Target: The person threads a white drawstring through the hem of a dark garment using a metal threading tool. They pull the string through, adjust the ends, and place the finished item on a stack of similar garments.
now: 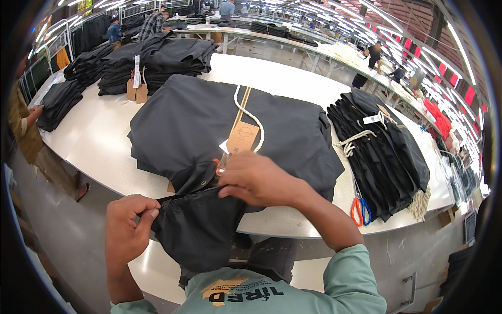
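A dark fabric garment (200,227) with a gathered waistband hangs over the table's near edge. My left hand (133,223) pinches the band's left end between thumb and fingers. At the band's right end, my right hand (259,180) grips the cloth, slightly blurred. Just beyond it lie a brown cardboard hang tag (243,136), a white twisted cord (251,114) and a metal eyelet (203,183) in the cloth. These rest on a stack of dark garments (184,117) spread across the white table (274,227).
Scissors with red and blue handles (361,212) lie beside a folded dark stack (376,157) at right. More dark stacks (153,62) stand at the back left. A co-worker's hand (36,114) touches a small pile (60,104) at far left.
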Available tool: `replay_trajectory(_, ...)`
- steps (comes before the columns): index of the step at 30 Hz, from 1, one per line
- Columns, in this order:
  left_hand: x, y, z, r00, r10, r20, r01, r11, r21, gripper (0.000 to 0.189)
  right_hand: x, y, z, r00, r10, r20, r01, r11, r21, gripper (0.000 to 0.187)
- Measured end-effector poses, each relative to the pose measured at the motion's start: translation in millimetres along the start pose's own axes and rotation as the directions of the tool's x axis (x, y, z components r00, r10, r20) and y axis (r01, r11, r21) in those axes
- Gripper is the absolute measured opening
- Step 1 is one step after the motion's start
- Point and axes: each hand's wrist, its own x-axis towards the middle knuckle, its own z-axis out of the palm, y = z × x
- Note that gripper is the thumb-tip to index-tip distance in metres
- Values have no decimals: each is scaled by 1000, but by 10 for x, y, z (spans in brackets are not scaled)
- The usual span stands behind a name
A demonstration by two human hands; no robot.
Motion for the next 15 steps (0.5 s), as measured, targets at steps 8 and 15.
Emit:
replay_trajectory(8,-66,-59,-69,1000,-19,-14,20,999,48,8,-217,259,-312,988,149,36,-148,989,-15,12)
replay_trajectory(15,-194,-208,-159,989,-138,45,139,990,-14,9,-113,195,-310,992,120,-40,-125,979,-160,10)
